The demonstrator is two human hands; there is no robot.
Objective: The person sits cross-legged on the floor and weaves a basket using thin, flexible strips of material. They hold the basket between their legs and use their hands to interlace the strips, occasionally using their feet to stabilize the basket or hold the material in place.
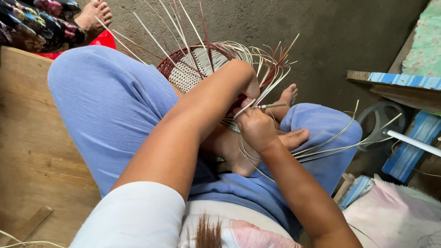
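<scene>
— How is the round, half-woven basket of pale and dark-red cane strips (193, 67) kept steady?
— It is propped on the lap against the bare feet, so the rim is faced toward the worker.
— And the hands?
— The left hand (249, 87) is curled closed over the rim strips, seemingly to keep the weave tight. The right hand (256, 128) is pinched around a thin metal-tipped awl (270, 106), pointed into the weave.

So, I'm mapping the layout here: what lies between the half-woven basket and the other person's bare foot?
In the head view, pale loose strips fan from the basket toward that foot; beneath lies bare floor.
</scene>
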